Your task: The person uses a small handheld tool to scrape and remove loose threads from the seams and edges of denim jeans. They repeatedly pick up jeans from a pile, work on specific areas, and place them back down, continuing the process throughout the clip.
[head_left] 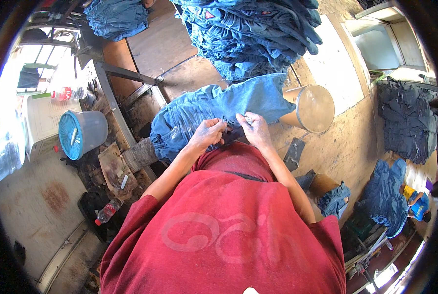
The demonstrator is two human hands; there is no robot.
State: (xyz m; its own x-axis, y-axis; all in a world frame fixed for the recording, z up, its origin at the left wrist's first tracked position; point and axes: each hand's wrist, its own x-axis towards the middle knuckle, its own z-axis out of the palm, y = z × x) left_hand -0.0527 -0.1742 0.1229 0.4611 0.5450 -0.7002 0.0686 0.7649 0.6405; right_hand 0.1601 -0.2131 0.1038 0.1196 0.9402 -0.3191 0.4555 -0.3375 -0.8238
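Observation:
A blue denim garment (248,100) lies across a long tan cylinder (315,109) in front of my body; the round end of the cylinder shows at the right. At the garment's near edge my left hand (210,133) is closed, its thumb and fingers pinching the denim. Close beside it on the right, my right hand (256,131) is closed in a pinch at the same edge. A small greyish spot shows at its fingertips, too small to name. Dark fabric hangs between my hands, against my red shirt.
A tall pile of folded denim (243,39) stands just beyond the cylinder. To the left are a bucket with a blue lid (84,133) and a plastic bottle (109,211). Dark garments (409,120) are heaped at right, and a person in blue (419,205) is farther off.

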